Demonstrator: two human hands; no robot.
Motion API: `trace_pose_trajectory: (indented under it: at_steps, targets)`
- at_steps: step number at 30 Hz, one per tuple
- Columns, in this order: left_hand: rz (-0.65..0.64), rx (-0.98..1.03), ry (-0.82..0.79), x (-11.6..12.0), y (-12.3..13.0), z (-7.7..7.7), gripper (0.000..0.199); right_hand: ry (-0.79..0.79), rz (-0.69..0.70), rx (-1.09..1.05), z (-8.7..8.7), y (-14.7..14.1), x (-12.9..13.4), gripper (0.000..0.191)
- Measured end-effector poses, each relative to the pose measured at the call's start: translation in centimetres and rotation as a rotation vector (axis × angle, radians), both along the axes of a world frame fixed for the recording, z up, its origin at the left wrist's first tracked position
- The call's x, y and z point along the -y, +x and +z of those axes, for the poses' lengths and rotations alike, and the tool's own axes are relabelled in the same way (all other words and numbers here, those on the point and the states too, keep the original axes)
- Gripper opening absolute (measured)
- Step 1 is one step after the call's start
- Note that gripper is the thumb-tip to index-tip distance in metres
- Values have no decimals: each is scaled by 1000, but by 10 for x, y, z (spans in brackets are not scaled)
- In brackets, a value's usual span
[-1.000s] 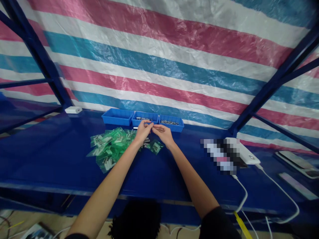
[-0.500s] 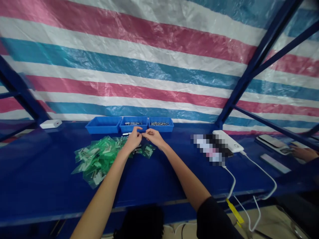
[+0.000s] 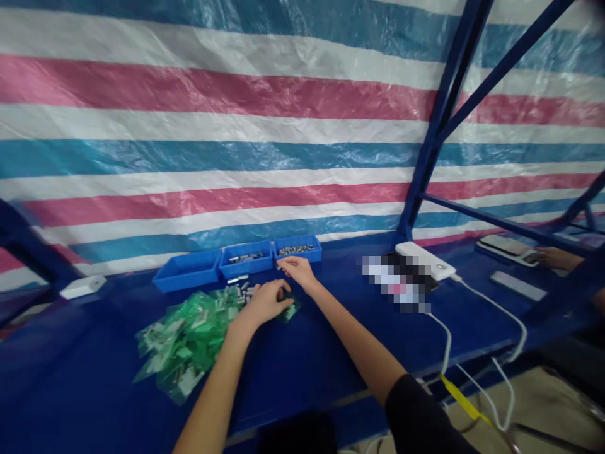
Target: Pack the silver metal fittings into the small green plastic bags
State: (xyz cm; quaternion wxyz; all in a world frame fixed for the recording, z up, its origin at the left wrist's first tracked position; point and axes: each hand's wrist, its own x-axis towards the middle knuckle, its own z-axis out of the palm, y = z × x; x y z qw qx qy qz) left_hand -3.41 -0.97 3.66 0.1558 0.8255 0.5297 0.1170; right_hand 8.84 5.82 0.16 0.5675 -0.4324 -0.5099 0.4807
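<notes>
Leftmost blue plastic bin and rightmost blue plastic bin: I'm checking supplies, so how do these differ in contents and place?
The leftmost blue plastic bin shows bare inner walls, while the rightmost blue plastic bin holds many small shiny metal pieces. The leftmost sits behind the heap of green plastic bags; the rightmost is behind the right hand. Both are open-topped and upright.
</notes>
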Motion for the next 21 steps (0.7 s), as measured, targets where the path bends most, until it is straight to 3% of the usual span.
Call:
trace_pose_trajectory:
  at_steps: [3,6,9,12,17,21]
  targets:
    - [-6,138,0,0,-8,5,23,30,-20,30,-3,-1,-1,21]
    - [177,119,66,-3,-28,15,22,29,-20,60,-2,-5,1,25]
    - [366,0,68,-3,-44,21,22,76,115,-31,4,-11,5,37]
    - [385,-49,8,-3,-46,21,23,155,205,-76,9,-14,9,51]
    - [294,-42,-45,-2,-38,17,23,279,211,398,8,-1,14,26]
    - [326,-62,-6,-3,-34,16,22,193,337,726,5,13,21,24]
